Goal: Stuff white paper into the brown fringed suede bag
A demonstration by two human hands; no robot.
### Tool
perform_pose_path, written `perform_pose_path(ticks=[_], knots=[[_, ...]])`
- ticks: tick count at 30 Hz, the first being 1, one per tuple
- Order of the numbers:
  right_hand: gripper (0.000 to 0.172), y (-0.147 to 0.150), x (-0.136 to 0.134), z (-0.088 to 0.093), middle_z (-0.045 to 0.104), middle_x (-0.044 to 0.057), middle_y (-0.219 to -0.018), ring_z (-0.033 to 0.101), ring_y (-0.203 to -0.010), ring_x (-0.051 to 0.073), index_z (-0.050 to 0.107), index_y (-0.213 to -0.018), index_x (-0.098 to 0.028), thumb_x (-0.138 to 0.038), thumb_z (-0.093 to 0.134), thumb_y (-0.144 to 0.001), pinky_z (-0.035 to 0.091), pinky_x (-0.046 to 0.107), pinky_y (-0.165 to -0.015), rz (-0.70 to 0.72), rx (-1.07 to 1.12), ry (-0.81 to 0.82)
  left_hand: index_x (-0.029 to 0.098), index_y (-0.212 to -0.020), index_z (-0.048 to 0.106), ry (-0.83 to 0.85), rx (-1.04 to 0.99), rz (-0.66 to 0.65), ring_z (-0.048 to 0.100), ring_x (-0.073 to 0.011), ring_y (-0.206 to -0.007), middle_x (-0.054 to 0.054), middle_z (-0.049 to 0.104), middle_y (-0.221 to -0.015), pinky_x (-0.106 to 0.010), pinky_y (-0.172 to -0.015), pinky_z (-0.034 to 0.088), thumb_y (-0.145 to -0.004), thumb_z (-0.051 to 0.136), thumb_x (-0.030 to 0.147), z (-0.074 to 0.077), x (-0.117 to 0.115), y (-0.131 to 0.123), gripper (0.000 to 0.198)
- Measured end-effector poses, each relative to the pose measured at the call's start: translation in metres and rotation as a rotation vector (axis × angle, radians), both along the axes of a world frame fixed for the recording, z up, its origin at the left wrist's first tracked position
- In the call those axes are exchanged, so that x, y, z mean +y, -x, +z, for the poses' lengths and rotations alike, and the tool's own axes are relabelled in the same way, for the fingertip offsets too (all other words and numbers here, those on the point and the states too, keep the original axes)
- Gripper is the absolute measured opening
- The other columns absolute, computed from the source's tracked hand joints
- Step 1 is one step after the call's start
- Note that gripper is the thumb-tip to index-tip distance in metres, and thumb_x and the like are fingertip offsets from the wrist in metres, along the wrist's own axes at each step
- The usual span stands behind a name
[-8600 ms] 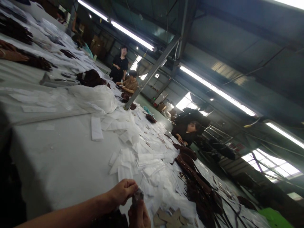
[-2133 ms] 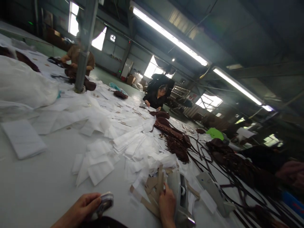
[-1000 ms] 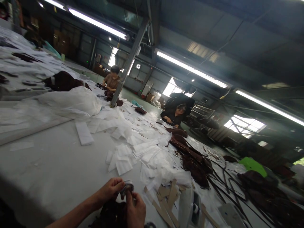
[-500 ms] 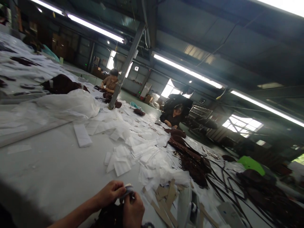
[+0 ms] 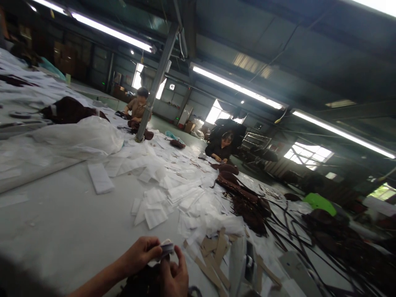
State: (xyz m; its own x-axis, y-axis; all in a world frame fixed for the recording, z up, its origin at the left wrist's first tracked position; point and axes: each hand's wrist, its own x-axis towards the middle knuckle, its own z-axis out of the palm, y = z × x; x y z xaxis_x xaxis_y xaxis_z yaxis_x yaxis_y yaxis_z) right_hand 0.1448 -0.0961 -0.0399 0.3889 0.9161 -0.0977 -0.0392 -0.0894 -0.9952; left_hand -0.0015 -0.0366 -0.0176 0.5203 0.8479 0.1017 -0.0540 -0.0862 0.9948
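My left hand (image 5: 144,256) pinches a small pale wrapped band (image 5: 167,247), grey and white, between thumb and fingers. Close against its right side is my right hand (image 5: 175,274), thumb up at the band, forefinger raised and apart, the other fingers curled. What those curled fingers hold is hidden. Below both hands, at the bottom edge, lies a dark brown piece (image 5: 139,282), too dark to make out in detail. A dark ring-shaped thing (image 5: 194,291) shows just right of my right hand.
White paper sheets (image 5: 154,206) spread over the pale table (image 5: 62,222). To the right lie tan strips (image 5: 213,255), a clear plastic-like box (image 5: 239,264), and brown bags with long straps (image 5: 247,202). A post (image 5: 157,82) rises from the table's far side. Two people (image 5: 221,148) work across it.
My right forefinger has lifted away from its thumb, showing more of the pale band. My left hand keeps its pinch. The view has shifted slightly to the right.
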Motion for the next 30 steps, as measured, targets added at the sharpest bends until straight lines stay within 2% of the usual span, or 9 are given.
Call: perform_pose_path(ticks=[2, 7, 13, 16, 19, 21, 24, 27, 30], knots=[[0.08, 0.003, 0.0, 0.005, 0.058, -0.005, -0.054, 0.049, -0.042, 0.011, 0.046, -0.132, -0.012, -0.054, 0.07, -0.068, 0.037, 0.02, -0.04, 0.049, -0.013, -0.064, 0.012, -0.073, 0.061, -0.013, 0.021, -0.025, 0.042, -0.0112, -0.061, 0.002, 0.052, -0.064, -0.023, -0.056, 0.03, -0.081, 0.058, 0.054, 0.003, -0.001, 0.001, 0.043], [0.063, -0.005, 0.0, 0.024, 0.065, -0.001, -0.07, 0.054, -0.05, 0.011, 0.051, -0.13, -0.018, -0.045, 0.064, -0.075, 0.041, 0.019, -0.045, 0.235, -0.113, -0.168, 0.014, -0.071, 0.059, -0.004, 0.051, -0.125, 0.038, -0.0106, -0.058, 0.004, 0.047, -0.061, -0.022, -0.052, 0.027, -0.082, 0.056, 0.055, 0.01, 0.0, 0.005, 0.043], [0.022, -0.026, 0.004, 0.05, 0.066, -0.001, -0.073, 0.059, -0.065, 0.015, 0.064, -0.096, -0.019, -0.029, 0.06, -0.077, 0.044, 0.021, -0.059, 0.521, -0.387, -0.176, 0.015, -0.067, 0.056, 0.041, 0.073, -0.184, 0.031, -0.0087, -0.052, 0.006, 0.039, -0.055, -0.023, -0.046, 0.019, -0.078, 0.06, 0.056, 0.013, 0.002, 0.008, 0.043], [0.017, -0.027, 0.006, 0.046, 0.064, -0.003, -0.066, 0.056, -0.06, 0.014, 0.066, -0.089, -0.019, -0.026, 0.06, -0.073, 0.041, 0.021, -0.057, 0.383, -0.532, -0.217, 0.015, -0.066, 0.056, 0.069, 0.079, -0.17, 0.03, -0.0084, -0.05, 0.006, 0.039, -0.053, -0.023, -0.045, 0.018, -0.078, 0.059, 0.057, 0.012, 0.002, 0.007, 0.044], [0.018, -0.018, 0.005, 0.028, 0.067, 0.0, -0.071, 0.059, -0.065, 0.016, 0.066, -0.088, -0.019, -0.03, 0.06, -0.074, 0.044, 0.023, -0.062, 0.276, -0.509, -0.243, 0.015, -0.067, 0.057, 0.092, 0.084, -0.139, 0.031, -0.0084, -0.049, 0.006, 0.041, -0.053, -0.023, -0.045, 0.019, -0.079, 0.057, 0.059, 0.008, 0.003, 0.005, 0.046], [0.032, -0.012, 0.004, 0.013, 0.07, 0.003, -0.078, 0.064, -0.071, 0.019, 0.063, -0.102, -0.018, -0.037, 0.061, -0.076, 0.047, 0.026, -0.065, 0.249, -0.325, -0.21, 0.014, -0.069, 0.057, 0.102, 0.083, -0.104, 0.032, -0.0086, -0.049, 0.006, 0.042, -0.054, -0.022, -0.046, 0.02, -0.079, 0.056, 0.061, 0.005, 0.005, 0.005, 0.048], [0.07, -0.006, -0.002, -0.004, 0.073, 0.007, -0.08, 0.068, -0.071, 0.023, 0.051, -0.124, -0.012, -0.047, 0.07, -0.066, 0.051, 0.031, -0.067, 0.182, 0.013, -0.119, 0.014, -0.07, 0.058, 0.115, 0.088, -0.048, 0.032, -0.0085, -0.049, 0.005, 0.044, -0.054, -0.022, -0.046, 0.021, -0.08, 0.053, 0.064, 0.0, 0.007, 0.006, 0.051], [0.058, -0.008, -0.01, -0.009, 0.071, 0.007, -0.066, 0.066, -0.063, 0.024, 0.068, -0.096, -0.01, -0.055, 0.073, -0.059, 0.051, 0.032, -0.062, 0.154, 0.03, -0.031, 0.012, -0.072, 0.061, 0.115, 0.096, -0.028, 0.032, -0.0083, -0.049, 0.003, 0.048, -0.056, -0.022, -0.045, 0.02, -0.08, 0.053, 0.064, -0.003, 0.008, 0.004, 0.053], [0.046, -0.009, -0.015, -0.005, 0.068, 0.006, -0.059, 0.064, -0.059, 0.021, 0.072, -0.072, -0.014, -0.059, 0.068, -0.065, 0.048, 0.027, -0.054, 0.074, -0.113, -0.01, 0.012, -0.072, 0.062, 0.089, 0.093, -0.031, 0.033, -0.0088, -0.049, 0.003, 0.049, -0.056, -0.022, -0.046, 0.022, -0.08, 0.053, 0.062, -0.002, 0.008, -0.001, 0.051]])
